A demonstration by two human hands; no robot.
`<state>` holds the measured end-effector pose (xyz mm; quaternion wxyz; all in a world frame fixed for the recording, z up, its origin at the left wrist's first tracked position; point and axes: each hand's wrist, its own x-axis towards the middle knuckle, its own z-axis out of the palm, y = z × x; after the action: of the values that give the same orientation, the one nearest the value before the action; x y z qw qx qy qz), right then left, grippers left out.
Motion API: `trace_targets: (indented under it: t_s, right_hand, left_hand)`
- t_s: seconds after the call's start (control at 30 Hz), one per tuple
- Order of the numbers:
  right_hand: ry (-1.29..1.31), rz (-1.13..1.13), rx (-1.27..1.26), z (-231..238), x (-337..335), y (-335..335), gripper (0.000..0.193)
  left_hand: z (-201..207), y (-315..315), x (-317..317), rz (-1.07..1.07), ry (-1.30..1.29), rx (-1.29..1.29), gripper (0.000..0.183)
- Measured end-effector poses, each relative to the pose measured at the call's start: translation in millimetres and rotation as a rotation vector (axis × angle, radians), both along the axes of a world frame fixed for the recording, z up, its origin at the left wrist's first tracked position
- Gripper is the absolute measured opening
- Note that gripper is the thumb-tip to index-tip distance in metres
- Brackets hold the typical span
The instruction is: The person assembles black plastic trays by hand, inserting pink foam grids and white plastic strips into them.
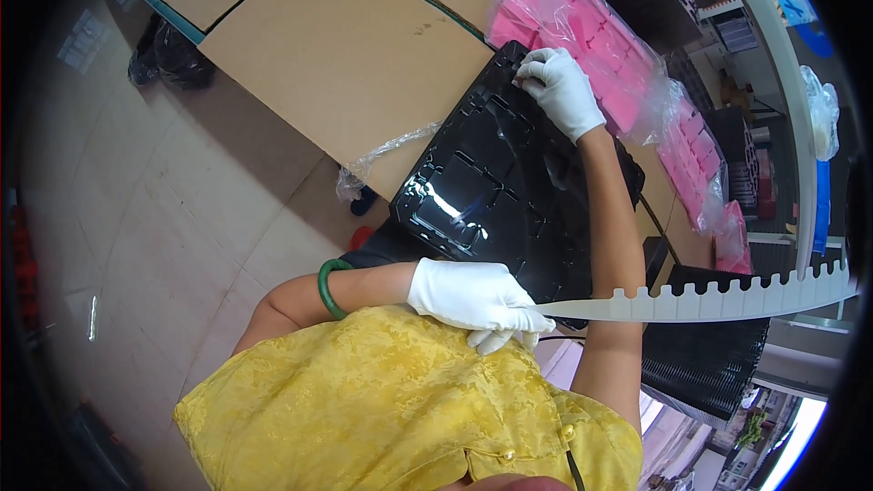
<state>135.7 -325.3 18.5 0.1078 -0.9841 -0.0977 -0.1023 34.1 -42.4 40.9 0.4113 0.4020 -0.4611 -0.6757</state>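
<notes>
My left hand (473,302), in a white glove below a green bangle, is closed on one end of a long white notched plastic strip (700,302). The strip reaches out to the right, over my right forearm, with its teeth upward. A shiny black plastic tray (486,177) with moulded recesses lies tilted in front of me. At its far end is my right hand (559,91), gloved in white too, with fingers curled together over the tray's corner. What those fingertips pinch, if anything, is hidden.
Brown cardboard (355,55) covers the table beyond the tray, with crumpled clear film (382,159) at its edge. Pink foam pieces (582,36) in clear plastic lie at the right. A black ribbed bin (709,359) stands nearer. Black bags (177,59) sit on the tiled floor.
</notes>
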Motion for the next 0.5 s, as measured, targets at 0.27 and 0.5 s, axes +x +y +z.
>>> trace_targets:
  t_s: [0.27,0.5]
  right_hand:
    - [0.048,-0.076,0.07,-2.2,-1.4,1.1,0.01]
    - [0.096,-0.076,0.04,-6.7,-1.5,3.9,0.012]
  left_hand:
    - [-3.7,0.9,-2.6,0.056,0.068,-0.002,0.058]
    - [-1.6,0.4,-0.6,0.005,-0.002,-0.006,0.056]
